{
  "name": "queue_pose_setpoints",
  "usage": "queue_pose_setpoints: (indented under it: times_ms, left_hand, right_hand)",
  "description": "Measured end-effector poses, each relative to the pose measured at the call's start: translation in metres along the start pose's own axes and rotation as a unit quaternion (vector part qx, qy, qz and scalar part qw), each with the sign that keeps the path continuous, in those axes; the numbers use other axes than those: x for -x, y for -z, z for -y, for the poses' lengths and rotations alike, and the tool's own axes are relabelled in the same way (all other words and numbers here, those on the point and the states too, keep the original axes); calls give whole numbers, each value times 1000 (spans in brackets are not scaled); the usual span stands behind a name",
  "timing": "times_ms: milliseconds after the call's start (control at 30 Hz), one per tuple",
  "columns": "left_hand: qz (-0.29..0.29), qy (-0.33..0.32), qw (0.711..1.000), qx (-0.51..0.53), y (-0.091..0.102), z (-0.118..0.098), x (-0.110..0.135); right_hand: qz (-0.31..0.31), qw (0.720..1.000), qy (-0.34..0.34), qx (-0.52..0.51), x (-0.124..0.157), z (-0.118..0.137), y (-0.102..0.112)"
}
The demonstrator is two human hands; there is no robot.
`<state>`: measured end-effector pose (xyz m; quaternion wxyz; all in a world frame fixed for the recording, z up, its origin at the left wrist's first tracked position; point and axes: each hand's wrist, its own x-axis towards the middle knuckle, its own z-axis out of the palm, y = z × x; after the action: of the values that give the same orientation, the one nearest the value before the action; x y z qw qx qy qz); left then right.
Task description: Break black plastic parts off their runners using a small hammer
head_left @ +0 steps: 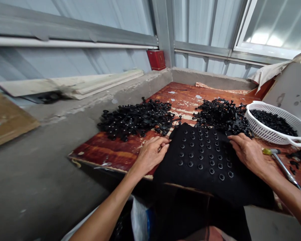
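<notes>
A black cloth (205, 160) lies over the near edge of a worn red board (110, 150) and hangs down toward the person. Rows of small round studs (203, 150) sit on its upper face.

Left hand (151, 154): resting at the left edge of the cloth, fingers curled together with the tips on the cloth's border. Whether it pinches the cloth or a small part cannot be told.

Right hand (248, 150): palm down at the right edge of the cloth, fingers close together, tips pressed onto the fabric beside the studs.

Just right of that hand a screwdriver (281, 160) with a yellow handle lies on the board.

Beyond the cloth, two heaps of black plastic parts: the left heap (137, 118) and the right heap (223, 115), the latter touching the cloth's far edge. A white basket (278, 135) holding small black pieces stands at the far right.

At the back, a red box (156, 59) sits on the concrete ledge against the metal wall.
</notes>
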<state>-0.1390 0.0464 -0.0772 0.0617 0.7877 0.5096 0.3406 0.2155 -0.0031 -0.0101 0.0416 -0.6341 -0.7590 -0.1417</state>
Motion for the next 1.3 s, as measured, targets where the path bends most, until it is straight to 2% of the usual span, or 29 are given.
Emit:
queue_pose_setpoints:
  times_ms: [233,567,700,967,1300]
  left_hand:
    - [2,0,1000,3,0,0,0]
    - [8,4,1000,4,2,-2,0]
    - [10,4,1000,6,3,-2,0]
    - [6,8,1000,6,2,-2,1]
    - [5,5,1000,-1,4,-4,1]
  right_hand:
    - [30,999,-2,37,-5,-11,-2]
    - [56,998,1,7,-23,6,6]
    - [49,998,-31,3,-28,6,3]
    - [31,997,-65,-27,-65,-11,-5]
    - [107,994,-31,-19,-61,-8,-6]
